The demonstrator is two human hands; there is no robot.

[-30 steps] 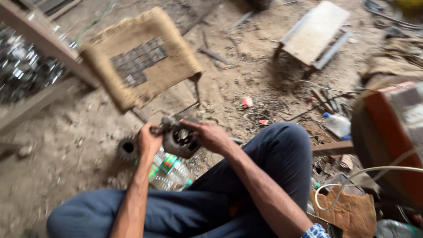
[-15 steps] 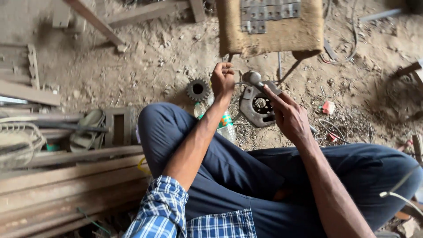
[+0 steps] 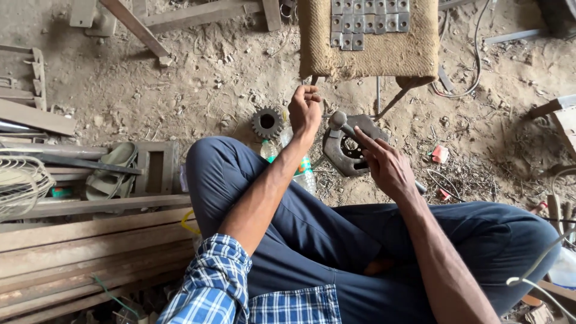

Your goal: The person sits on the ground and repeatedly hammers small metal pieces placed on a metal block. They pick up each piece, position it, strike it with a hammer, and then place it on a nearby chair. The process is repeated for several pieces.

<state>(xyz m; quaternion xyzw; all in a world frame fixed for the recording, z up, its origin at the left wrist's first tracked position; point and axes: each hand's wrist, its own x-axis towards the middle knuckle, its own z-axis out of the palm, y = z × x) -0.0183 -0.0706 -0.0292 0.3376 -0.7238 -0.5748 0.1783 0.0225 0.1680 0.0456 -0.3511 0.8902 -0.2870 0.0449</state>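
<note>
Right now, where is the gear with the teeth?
In the head view the gear lies on the dirt floor, just left of the left hand, beyond the knee and near the plastic bottle.

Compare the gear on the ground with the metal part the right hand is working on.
The gear is small, round and toothed, lying untouched on the dirt. The metal housing is larger, with an irregular outline, and the right hand holds a hammer against it. The left hand hovers between the two. Both are dark, worn metal with a central hole.
</note>
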